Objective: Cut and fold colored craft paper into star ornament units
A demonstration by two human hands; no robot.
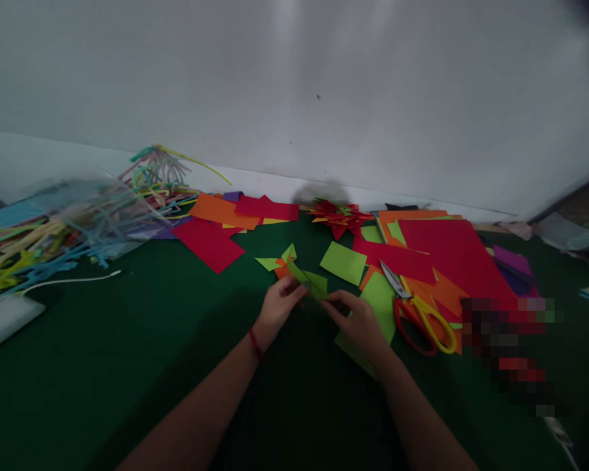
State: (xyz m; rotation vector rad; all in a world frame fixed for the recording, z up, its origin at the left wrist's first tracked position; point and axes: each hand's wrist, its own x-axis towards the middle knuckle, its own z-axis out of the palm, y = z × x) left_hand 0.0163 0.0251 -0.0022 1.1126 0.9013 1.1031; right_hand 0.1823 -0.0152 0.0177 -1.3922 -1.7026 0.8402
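Between my two hands is a folded piece of green paper (316, 284), raised a little above the dark green table. My left hand (281, 302) pinches its left end, with a red band around the wrist. At the paper's lower right edge, the fingers of my right hand (349, 315) are closed on it. Just beyond my left hand lie small folded green and orange paper pieces (281, 261). A flat green paper square (343, 263) rests behind my right hand, and a larger green sheet (380, 304) is partly hidden under that forearm.
Scissors (415, 302) with red and yellow handles lie open on paper at the right, near a stack of red sheets (446, 252). A red folded-paper flower (341, 216) sits by the wall. Pipe cleaners (86, 219) heap at the left, near a white device (10, 320) with a cable.
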